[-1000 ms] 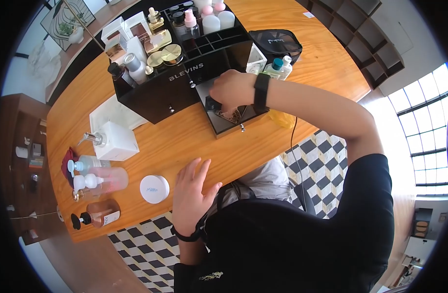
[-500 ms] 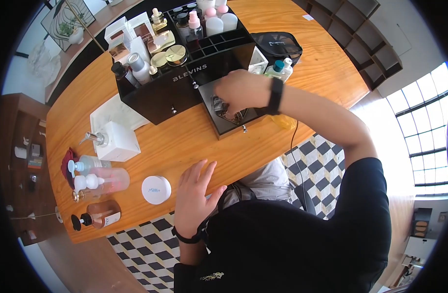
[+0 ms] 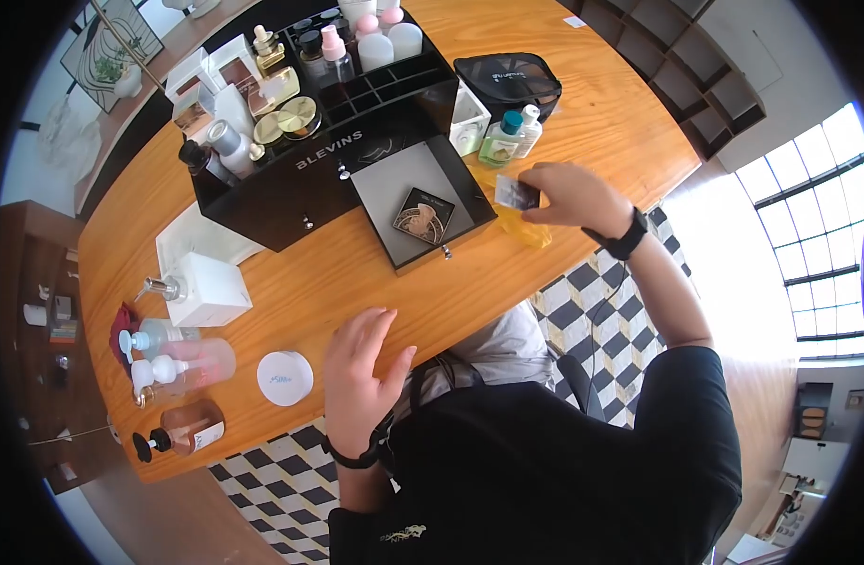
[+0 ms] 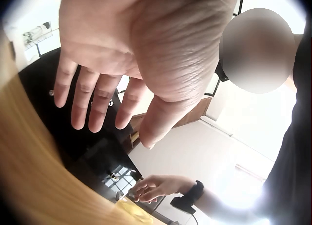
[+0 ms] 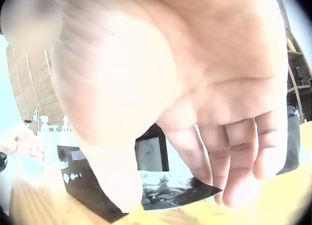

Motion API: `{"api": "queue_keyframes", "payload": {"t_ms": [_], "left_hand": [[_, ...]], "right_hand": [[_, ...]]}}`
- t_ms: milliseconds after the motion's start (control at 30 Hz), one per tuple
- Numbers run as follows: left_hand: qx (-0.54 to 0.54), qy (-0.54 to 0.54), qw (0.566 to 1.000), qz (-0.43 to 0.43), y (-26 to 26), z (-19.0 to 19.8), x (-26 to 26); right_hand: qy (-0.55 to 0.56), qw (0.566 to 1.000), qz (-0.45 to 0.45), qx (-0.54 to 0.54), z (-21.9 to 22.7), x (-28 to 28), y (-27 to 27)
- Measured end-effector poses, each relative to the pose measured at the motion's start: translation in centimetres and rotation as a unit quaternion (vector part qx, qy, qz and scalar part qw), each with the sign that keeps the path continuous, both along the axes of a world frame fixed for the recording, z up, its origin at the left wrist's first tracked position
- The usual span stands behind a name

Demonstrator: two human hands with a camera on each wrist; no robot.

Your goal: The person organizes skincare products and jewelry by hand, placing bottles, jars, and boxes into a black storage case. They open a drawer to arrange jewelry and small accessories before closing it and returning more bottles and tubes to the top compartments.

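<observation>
My right hand (image 3: 582, 198) pinches a small, flat, dark square packet (image 3: 516, 193) with a shiny grey pattern, held just right of the open drawer. The right wrist view shows the packet (image 5: 170, 193) between thumb and fingertips. Inside the pulled-out drawer (image 3: 385, 174) lies a square black compact (image 3: 424, 217) with a rose-gold design. Crumpled yellow plastic (image 3: 529, 233) lies below my right hand. My left hand (image 3: 361, 372) is held palm down at the table's front edge, fingers straight and holding nothing, to the right of a round white jar (image 3: 286, 379).
The black organizer (image 3: 272, 207) bears many cosmetic bottles. Right of it are a black mesh pouch (image 3: 512, 80) and a green-tinted bottle (image 3: 498, 146). A white pump dispenser (image 3: 215, 290) and several pump bottles stand at the left. A cable (image 3: 597, 330) hangs past the table edge.
My right hand has come out of the drawer and moved right, carrying the small packet. The compact in the drawer is now uncovered. My left hand stays nearly where it was.
</observation>
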State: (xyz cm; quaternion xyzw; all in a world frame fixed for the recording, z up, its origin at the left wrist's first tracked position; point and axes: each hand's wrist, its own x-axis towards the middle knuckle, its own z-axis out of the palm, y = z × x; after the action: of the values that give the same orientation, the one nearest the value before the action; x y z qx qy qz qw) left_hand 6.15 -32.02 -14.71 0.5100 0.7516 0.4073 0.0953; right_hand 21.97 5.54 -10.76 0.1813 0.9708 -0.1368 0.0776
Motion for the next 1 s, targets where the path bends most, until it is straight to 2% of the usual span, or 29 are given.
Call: {"api": "queue_keyframes", "payload": {"t_ms": [100, 200, 267, 300, 367, 400, 467, 500, 567, 700, 767, 867, 1000], "left_hand": [[-0.010, -0.001, 1.000, 0.002, 0.0, 0.2, 0.2], [-0.017, -0.006, 1.000, 0.013, -0.6, 0.1, 0.3], [-0.018, -0.007, 1.000, 0.019, -0.8, -0.1, 0.3], [-0.018, -0.007, 1.000, 0.019, -0.9, -0.2, 0.4], [-0.025, -0.003, 0.999, 0.023, -1.0, -0.4, 0.5], [-0.025, -0.002, 0.999, 0.024, -1.0, -0.4, 0.5], [-0.026, -0.010, 0.999, 0.018, -1.1, -0.4, 0.6], [-0.027, -0.009, 0.999, 0.019, -1.2, -0.5, 0.6], [-0.011, 0.007, 1.000, 0.017, -1.6, -0.8, 0.6], [-0.015, 0.003, 1.000, 0.027, -2.6, -1.5, 0.2], [-0.019, 0.000, 0.999, 0.038, -3.1, -1.7, 0.0], [-0.019, -0.004, 0.999, 0.035, -3.4, -1.8, -0.4], [-0.019, 0.000, 0.999, 0.032, -3.4, -1.9, -0.7]], "right_hand": [[-0.031, 0.999, -0.009, 0.013, -0.5, -0.4, -1.0], [0.020, 0.999, 0.009, 0.050, 0.7, -1.8, -1.0], [0.189, 0.979, 0.062, 0.034, 1.8, -3.3, -1.0], [0.189, 0.979, 0.062, 0.034, 2.7, -4.4, -1.5], [0.107, 0.987, 0.121, 0.003, 4.1, -7.6, -3.4], [0.107, 0.987, 0.122, 0.004, 4.2, -8.9, -4.4], [0.008, 0.987, 0.161, 0.021, 4.0, -11.4, -6.6], [0.009, 0.986, 0.162, 0.020, 3.5, -12.7, -7.1], [-0.083, 0.973, 0.207, 0.063, 1.3, -14.8, -7.6], [-0.105, 0.963, 0.235, 0.081, -0.8, -16.8, -7.9], [-0.153, 0.952, 0.238, 0.115, -2.1, -17.6, -7.9], [-0.173, 0.955, 0.219, 0.097, -3.1, -17.8, -7.6], [-0.189, 0.956, 0.207, 0.092, -1.8, -17.3, -8.0]]}}
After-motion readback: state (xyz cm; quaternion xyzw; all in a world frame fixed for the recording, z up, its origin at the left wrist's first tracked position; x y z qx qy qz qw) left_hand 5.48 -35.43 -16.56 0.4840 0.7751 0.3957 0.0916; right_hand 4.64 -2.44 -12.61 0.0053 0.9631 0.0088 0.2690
